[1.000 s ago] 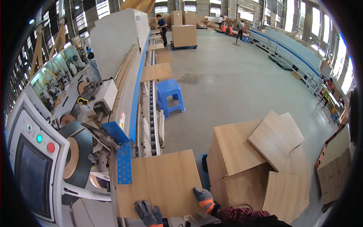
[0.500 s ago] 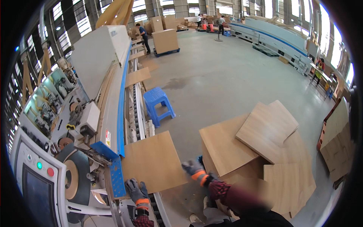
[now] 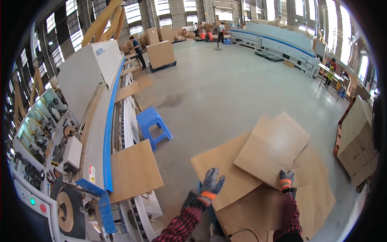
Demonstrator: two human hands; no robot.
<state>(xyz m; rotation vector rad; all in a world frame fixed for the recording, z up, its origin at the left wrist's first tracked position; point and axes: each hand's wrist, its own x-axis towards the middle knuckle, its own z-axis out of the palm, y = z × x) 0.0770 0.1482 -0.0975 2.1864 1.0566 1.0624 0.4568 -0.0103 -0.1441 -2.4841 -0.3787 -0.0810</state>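
Right hand [image 3: 286,179], gloved, grips the near edge of the top wood panel [image 3: 274,147] on the stack of panels [image 3: 225,165]. Left hand [image 3: 211,183], fingers spread wide & holding nothing, hovers over the stack, just left of that panel.

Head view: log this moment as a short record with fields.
Left hand: grey-and-orange gloved left hand, open in the air above the stacked boards
Right hand: gloved right hand, on the edge of the top tan square wooden board
On machine: flat tan wooden panel beside the long blue rail
Floor: blue plastic stool
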